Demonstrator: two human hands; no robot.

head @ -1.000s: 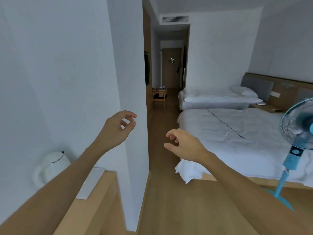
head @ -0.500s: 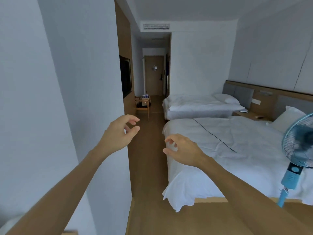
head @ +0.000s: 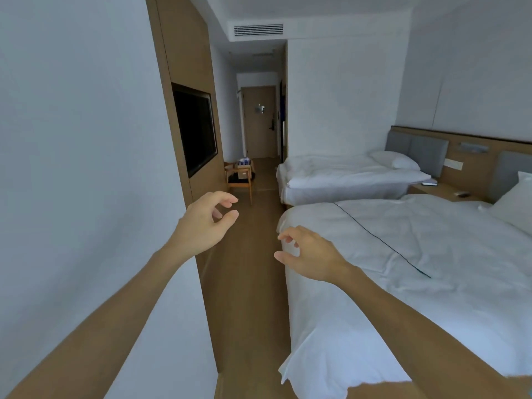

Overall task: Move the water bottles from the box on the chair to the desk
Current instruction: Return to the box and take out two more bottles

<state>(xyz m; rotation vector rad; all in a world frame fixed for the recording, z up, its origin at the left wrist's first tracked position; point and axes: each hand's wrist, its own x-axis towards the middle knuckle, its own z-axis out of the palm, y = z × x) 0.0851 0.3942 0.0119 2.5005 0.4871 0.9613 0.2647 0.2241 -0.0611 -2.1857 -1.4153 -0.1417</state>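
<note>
Far down the aisle, a box point(head: 244, 167) sits on the chair point(head: 239, 180); both hands' fingers point(head: 227, 200) hang loosely curled, empty.

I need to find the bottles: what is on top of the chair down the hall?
A cardboard box sits on the chair, with blue and white packs showing at its top. Something dark lies beside it. Whether they are bottles, and how many, cannot be told from here.
</note>
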